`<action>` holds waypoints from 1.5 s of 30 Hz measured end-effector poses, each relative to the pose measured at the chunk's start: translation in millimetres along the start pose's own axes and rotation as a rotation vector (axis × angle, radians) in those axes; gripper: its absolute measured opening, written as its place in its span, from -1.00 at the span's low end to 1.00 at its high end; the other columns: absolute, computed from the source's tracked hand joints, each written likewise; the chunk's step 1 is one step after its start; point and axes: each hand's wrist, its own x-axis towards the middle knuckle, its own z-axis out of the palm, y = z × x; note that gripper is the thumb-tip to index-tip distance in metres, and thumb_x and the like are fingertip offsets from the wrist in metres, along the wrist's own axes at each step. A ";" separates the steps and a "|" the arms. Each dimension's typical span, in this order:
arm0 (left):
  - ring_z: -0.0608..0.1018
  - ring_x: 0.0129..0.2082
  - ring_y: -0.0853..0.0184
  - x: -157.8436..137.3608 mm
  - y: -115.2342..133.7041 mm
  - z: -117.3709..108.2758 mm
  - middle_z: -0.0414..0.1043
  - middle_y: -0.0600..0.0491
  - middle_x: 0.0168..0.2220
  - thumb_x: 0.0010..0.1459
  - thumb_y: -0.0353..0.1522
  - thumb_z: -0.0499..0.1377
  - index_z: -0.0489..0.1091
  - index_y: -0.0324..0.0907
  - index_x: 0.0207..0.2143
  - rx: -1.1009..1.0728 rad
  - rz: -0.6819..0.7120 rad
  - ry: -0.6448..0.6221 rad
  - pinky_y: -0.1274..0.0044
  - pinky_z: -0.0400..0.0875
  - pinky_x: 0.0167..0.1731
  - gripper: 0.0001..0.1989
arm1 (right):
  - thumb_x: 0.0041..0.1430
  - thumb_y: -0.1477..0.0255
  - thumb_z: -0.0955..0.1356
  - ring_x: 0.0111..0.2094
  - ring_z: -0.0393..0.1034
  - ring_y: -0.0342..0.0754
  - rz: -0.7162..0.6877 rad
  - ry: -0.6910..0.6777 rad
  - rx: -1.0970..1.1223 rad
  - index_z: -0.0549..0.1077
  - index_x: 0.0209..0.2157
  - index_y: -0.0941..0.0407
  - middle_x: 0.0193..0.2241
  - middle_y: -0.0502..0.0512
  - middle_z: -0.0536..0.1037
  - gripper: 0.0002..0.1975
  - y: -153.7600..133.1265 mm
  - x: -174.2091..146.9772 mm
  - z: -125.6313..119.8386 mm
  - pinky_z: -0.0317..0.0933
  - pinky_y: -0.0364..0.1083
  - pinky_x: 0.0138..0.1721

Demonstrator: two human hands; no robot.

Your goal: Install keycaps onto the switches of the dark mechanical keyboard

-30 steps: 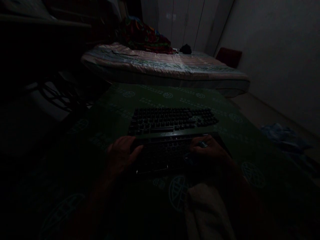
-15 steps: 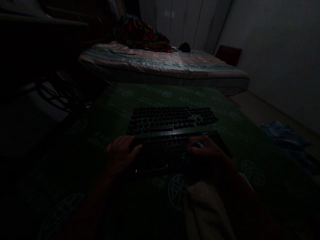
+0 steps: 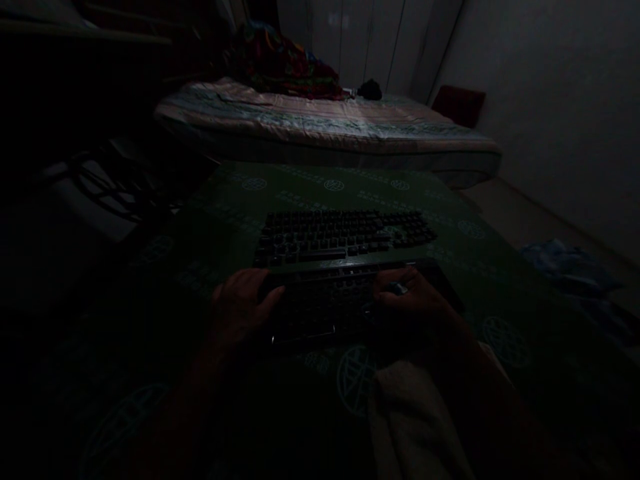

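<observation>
The room is very dark. A black keyboard base [image 3: 320, 300] without its keycaps lies on the green table [image 3: 300, 180]. My left hand [image 3: 243, 300] grips its left end, thumb on the top face and fingers along the outer edge. Over the right part of the base, my right hand [image 3: 407, 293] is closed around a small tool with a pale bluish end [image 3: 397, 288]; its lower part points down at the base and is too dark to make out. Loose black keycaps [image 3: 345, 233] lie in keyboard order just beyond the base.
A beige cloth [image 3: 415, 413] lies at the near side, under my right forearm. Beyond the table stands a bed [image 3: 320, 127] with a red patterned blanket [image 3: 290, 70]. A dark metal wheel-like frame [image 3: 110, 187] is on the left, and a bluish bundle [image 3: 570, 267] on the right floor.
Very little differs. The view has tilted slightly; both hands stay at the keyboard base, with the right hand's tool in nearly the same place.
</observation>
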 end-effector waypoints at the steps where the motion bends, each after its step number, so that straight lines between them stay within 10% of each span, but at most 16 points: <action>1: 0.41 0.06 0.07 -0.1 -0.3 0.1 0.44 -0.13 -0.01 0.11 -0.09 0.01 0.35 -0.17 -0.11 0.003 0.001 0.005 0.19 0.30 0.02 -0.58 | -0.07 0.41 0.34 -0.50 0.28 -0.15 0.005 -0.002 -0.005 0.44 -0.59 0.16 -0.59 -0.02 0.41 -0.87 0.7 0.0 0.2 0.16 -0.15 -0.42; 45: 0.40 0.08 0.06 -2.4 4.4 -3.3 0.43 -0.11 0.00 0.12 -0.08 0.00 0.36 -0.13 -0.10 -0.007 -0.001 0.019 0.20 0.28 0.04 -0.58 | -0.08 0.36 0.34 -0.52 0.30 -0.13 0.048 0.306 -0.102 0.41 -0.60 0.13 -0.61 -0.01 0.43 -0.86 -1.4 4.0 1.0 0.17 -0.16 -0.46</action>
